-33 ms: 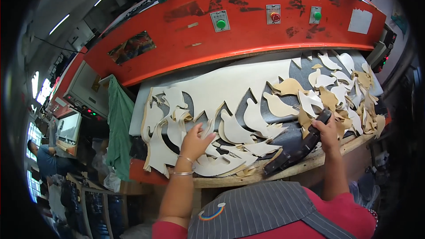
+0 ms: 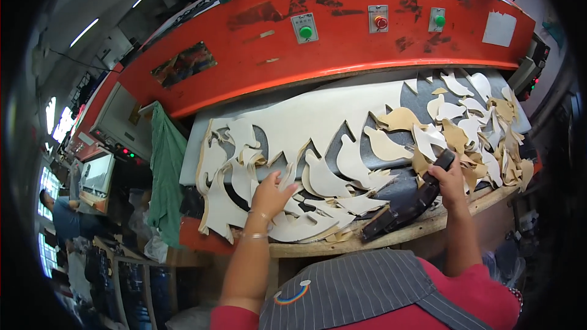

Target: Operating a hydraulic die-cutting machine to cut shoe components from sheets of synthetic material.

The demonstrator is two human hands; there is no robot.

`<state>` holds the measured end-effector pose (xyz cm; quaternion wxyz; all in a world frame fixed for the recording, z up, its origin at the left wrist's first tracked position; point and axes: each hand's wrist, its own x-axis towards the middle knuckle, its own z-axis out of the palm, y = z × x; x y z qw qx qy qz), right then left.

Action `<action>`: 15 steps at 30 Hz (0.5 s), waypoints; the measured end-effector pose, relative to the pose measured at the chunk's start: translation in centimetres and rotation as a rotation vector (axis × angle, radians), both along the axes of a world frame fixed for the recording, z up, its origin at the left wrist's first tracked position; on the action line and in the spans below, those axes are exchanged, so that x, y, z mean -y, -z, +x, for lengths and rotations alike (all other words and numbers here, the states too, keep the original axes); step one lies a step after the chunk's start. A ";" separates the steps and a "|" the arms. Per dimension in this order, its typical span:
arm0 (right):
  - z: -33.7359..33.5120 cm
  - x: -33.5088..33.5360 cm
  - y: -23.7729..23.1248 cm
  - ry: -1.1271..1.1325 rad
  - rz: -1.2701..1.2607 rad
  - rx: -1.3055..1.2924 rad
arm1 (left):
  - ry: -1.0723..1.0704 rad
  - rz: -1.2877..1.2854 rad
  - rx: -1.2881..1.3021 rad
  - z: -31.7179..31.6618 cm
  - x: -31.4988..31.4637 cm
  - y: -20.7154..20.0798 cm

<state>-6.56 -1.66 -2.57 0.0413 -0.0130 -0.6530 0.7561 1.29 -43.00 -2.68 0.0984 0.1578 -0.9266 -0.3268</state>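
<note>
Head view: the left hand (image 2: 273, 194) lies spread, fingers flat on the cream sheet (image 2: 318, 116) cut into scrap, while the right hand (image 2: 449, 178) is closed around a dark cutting die (image 2: 406, 203) tilted on the board's front edge. Doing this well likely means pinning the sheet flat and seating the die squarely on uncut material. Cut pieces (image 2: 465, 128) lie just beyond the right hand, under the red press (image 2: 342, 43).

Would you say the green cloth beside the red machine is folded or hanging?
Hanging: the green cloth drapes loosely down from the machine's edge.
</note>
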 end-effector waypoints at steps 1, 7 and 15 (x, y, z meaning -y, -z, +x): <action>-0.3 0.1 0.6 -0.019 0.025 -0.036 | -0.036 -0.058 0.129 0.1 -0.6 -0.1; -2.4 -0.6 1.4 -0.144 0.104 -0.034 | -0.208 0.208 -0.185 0.7 -1.3 -0.8; -5.5 0.1 4.4 -0.236 0.625 -0.170 | -0.265 0.218 -0.281 2.3 -1.3 2.0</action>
